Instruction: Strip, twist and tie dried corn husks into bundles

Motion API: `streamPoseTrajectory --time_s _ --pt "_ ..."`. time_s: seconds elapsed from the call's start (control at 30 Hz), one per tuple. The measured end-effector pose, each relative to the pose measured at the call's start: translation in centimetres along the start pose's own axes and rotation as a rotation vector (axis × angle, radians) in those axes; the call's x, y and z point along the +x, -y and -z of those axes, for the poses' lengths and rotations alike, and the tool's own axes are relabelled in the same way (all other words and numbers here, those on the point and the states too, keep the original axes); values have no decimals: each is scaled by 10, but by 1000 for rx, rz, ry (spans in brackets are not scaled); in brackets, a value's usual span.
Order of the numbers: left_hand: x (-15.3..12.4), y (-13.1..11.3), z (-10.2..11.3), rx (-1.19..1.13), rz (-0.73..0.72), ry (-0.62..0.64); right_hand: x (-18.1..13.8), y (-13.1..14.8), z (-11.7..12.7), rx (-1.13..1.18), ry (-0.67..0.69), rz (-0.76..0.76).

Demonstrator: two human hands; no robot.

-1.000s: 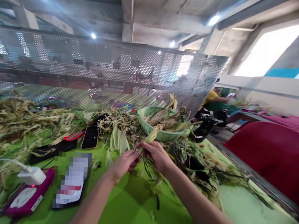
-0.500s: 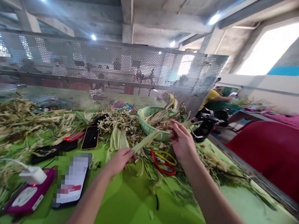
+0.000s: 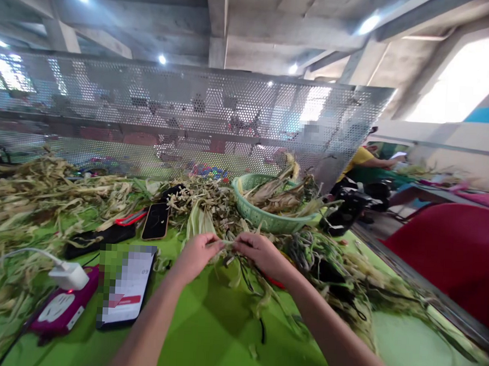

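Note:
Over the green table, my left hand (image 3: 200, 253) and my right hand (image 3: 259, 252) are close together with fingers pinched. Between the fingertips runs a short pale strip of corn husk (image 3: 227, 242), gripped from both sides. Just behind my left hand lies a wider pale green husk (image 3: 199, 220). Red-handled pliers or a similar tool (image 3: 275, 282) are mostly hidden under my right forearm; only a piece of red shows. Beyond my right hand stands a light green perforated basket (image 3: 263, 219) with dry husks (image 3: 276, 195) in it.
Dry husks (image 3: 56, 181) cover the left side, grey-green scraps (image 3: 318, 258) the right. A lit phone (image 3: 130, 291), a purple power bank (image 3: 63, 307) with a white charger (image 3: 69, 276), and a dark phone (image 3: 155, 221) lie left. Behind is a perforated metal screen (image 3: 170, 108); a red chair (image 3: 450, 248) stands right.
My right hand has come down and left from in front of the basket to meet my left hand at the husk strip. The view has shifted slightly left.

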State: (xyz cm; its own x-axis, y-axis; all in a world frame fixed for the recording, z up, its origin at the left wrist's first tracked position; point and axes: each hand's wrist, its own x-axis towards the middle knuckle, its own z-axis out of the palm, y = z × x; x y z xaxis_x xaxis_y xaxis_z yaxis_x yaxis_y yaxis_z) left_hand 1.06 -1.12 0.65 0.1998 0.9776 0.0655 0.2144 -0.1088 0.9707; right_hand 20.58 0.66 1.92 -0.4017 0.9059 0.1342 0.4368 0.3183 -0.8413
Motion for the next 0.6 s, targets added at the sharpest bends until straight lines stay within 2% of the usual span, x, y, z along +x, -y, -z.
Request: streamPoseTrajectory --time_s 0.2,0.3,0.33,0.47,0.5,0.6 --pt "7 0 11 -570 -90 -368 -2 12 -2 319 -94 -98" --pt "7 -1 8 -729 -98 -454 -3 14 -2 491 -185 -111" --pt "5 -2 5 -724 -90 -437 -3 14 -3 537 -207 -110" --pt "-8 -10 -17 -467 -52 -111 -3 12 -17 657 -233 -127" --pt "-11 -12 -23 -429 -78 -79 -3 12 -23 671 -224 -138" --pt "-13 -11 -30 -451 -85 -107 -7 15 -44 665 -124 -171"
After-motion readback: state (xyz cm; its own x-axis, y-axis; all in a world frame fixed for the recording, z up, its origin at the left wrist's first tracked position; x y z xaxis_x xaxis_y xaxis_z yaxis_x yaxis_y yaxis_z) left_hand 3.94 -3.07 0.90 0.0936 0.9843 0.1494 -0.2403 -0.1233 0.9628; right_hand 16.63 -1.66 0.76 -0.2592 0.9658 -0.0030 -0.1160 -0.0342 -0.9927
